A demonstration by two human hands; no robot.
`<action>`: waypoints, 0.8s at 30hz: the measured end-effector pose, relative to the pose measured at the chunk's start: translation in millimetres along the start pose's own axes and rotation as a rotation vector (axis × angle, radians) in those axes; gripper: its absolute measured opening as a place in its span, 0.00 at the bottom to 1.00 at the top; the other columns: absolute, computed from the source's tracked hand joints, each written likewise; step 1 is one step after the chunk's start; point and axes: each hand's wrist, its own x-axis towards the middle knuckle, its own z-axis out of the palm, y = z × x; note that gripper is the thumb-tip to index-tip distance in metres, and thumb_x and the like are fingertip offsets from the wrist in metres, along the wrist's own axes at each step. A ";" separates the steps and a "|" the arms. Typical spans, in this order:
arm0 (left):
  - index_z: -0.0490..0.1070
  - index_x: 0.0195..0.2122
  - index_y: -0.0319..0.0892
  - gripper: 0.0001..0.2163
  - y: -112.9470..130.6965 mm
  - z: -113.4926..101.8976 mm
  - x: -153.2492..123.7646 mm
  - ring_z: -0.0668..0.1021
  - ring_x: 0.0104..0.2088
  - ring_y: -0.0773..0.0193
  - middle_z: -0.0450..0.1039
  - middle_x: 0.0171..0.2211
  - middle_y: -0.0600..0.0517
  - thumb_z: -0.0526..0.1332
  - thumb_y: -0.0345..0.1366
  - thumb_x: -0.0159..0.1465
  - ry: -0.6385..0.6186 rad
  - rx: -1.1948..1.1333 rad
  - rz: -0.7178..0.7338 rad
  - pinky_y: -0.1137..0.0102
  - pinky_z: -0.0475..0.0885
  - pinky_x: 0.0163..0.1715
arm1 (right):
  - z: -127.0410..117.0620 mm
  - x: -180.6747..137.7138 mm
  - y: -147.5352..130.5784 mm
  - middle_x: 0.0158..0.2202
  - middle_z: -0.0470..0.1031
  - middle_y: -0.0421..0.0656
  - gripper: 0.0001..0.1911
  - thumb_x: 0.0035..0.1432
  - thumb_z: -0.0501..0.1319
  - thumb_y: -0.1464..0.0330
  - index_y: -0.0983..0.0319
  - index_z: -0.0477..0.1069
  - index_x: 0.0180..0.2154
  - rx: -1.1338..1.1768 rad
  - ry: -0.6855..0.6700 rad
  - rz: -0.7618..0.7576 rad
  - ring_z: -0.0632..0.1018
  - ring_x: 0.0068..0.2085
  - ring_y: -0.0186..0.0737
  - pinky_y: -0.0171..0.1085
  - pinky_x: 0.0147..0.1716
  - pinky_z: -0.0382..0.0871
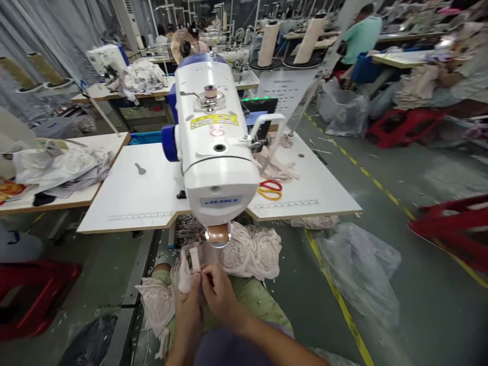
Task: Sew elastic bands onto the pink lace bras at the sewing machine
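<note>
Over my lap, just below the sewing machine's head [219, 198], both hands work on a pale pink bra [249, 251] with gathered cups. My left hand [189, 310] is closed on its thin fabric, thumb up against a short light strap [194, 259]. Fingers pinched, my right hand [220, 292] grips the edge of the same fabric beside the left thumb; the exact spot is hidden by the fingertips. Another gathered cup [157, 305] hangs to the left over my leg. A brown-covered part [218, 234] of the machine sits just above the hands.
Red-and-yellow scissors [270, 189] and beige fabric strips [280, 168] lie right of the machine on the white table [133, 198]. A small grey tool [140, 169] lies on the left. Red stools [453, 234] and plastic bags [362, 269] stand about; co-workers sit farther off.
</note>
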 end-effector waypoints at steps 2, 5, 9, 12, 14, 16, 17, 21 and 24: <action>0.77 0.46 0.41 0.23 16.8 -4.1 -3.4 0.81 0.42 0.54 0.80 0.40 0.47 0.67 0.52 0.57 0.004 0.284 0.111 0.68 0.75 0.40 | -14.3 1.3 -5.8 0.32 0.74 0.41 0.07 0.67 0.53 0.66 0.59 0.67 0.36 -0.028 -0.024 -0.033 0.75 0.32 0.36 0.35 0.32 0.69; 0.78 0.36 0.41 0.18 43.3 -10.3 -10.9 0.78 0.32 0.57 0.77 0.29 0.49 0.65 0.52 0.59 -0.194 0.678 0.215 0.71 0.72 0.31 | -46.6 5.9 -19.0 0.40 0.75 0.46 0.09 0.62 0.59 0.62 0.60 0.70 0.42 -0.167 -0.046 -0.193 0.76 0.42 0.43 0.40 0.41 0.70; 0.75 0.30 0.40 0.16 64.1 -6.8 -25.7 0.71 0.27 0.63 0.71 0.24 0.53 0.62 0.50 0.62 -0.572 0.812 0.147 0.73 0.68 0.28 | -81.3 13.4 -31.3 0.41 0.76 0.45 0.14 0.61 0.62 0.60 0.60 0.69 0.45 -0.238 -0.432 -0.368 0.76 0.42 0.41 0.39 0.43 0.67; 0.72 0.30 0.39 0.19 61.9 -3.5 -33.1 0.65 0.24 0.68 0.66 0.23 0.55 0.59 0.52 0.64 -0.741 0.792 -0.007 0.75 0.62 0.24 | -91.2 13.5 -33.4 0.29 0.74 0.37 0.06 0.61 0.62 0.64 0.59 0.69 0.38 -0.262 -0.681 -0.339 0.73 0.29 0.34 0.33 0.30 0.62; 0.71 0.31 0.38 0.20 56.4 -5.1 -34.0 0.63 0.24 0.69 0.64 0.22 0.56 0.57 0.53 0.64 -0.749 0.787 -0.057 0.75 0.60 0.23 | -94.4 10.2 -31.9 0.28 0.73 0.36 0.05 0.58 0.62 0.67 0.59 0.70 0.37 -0.283 -0.727 -0.293 0.71 0.28 0.32 0.32 0.27 0.58; 0.71 0.29 0.39 0.21 52.8 -8.5 -32.6 0.65 0.25 0.68 0.65 0.23 0.55 0.56 0.54 0.65 -0.665 0.801 -0.019 0.74 0.61 0.25 | -98.1 5.9 -28.6 0.28 0.73 0.36 0.05 0.57 0.61 0.70 0.59 0.69 0.38 -0.297 -0.650 -0.225 0.70 0.27 0.32 0.32 0.26 0.58; 0.71 0.28 0.39 0.21 52.4 -10.1 -31.5 0.66 0.26 0.67 0.66 0.23 0.55 0.55 0.53 0.66 -0.607 0.804 0.019 0.74 0.62 0.26 | -100.4 4.1 -26.7 0.26 0.71 0.36 0.04 0.58 0.59 0.70 0.59 0.69 0.37 -0.304 -0.569 -0.173 0.70 0.26 0.32 0.32 0.26 0.58; 0.76 0.34 0.39 0.19 56.1 -9.9 -26.5 0.72 0.29 0.64 0.75 0.29 0.51 0.56 0.50 0.67 -0.401 0.671 0.098 0.73 0.66 0.31 | -106.0 0.3 -23.1 0.22 0.64 0.35 0.06 0.62 0.55 0.70 0.59 0.66 0.31 -0.369 -0.217 0.014 0.66 0.22 0.32 0.32 0.23 0.58; 0.78 0.34 0.38 0.18 53.2 -3.2 -24.4 0.74 0.29 0.65 0.78 0.30 0.49 0.59 0.49 0.66 -0.350 0.512 0.059 0.74 0.67 0.30 | -99.1 -1.2 -27.1 0.28 0.72 0.40 0.08 0.65 0.53 0.71 0.58 0.69 0.35 -0.375 -0.161 -0.072 0.73 0.28 0.36 0.35 0.28 0.65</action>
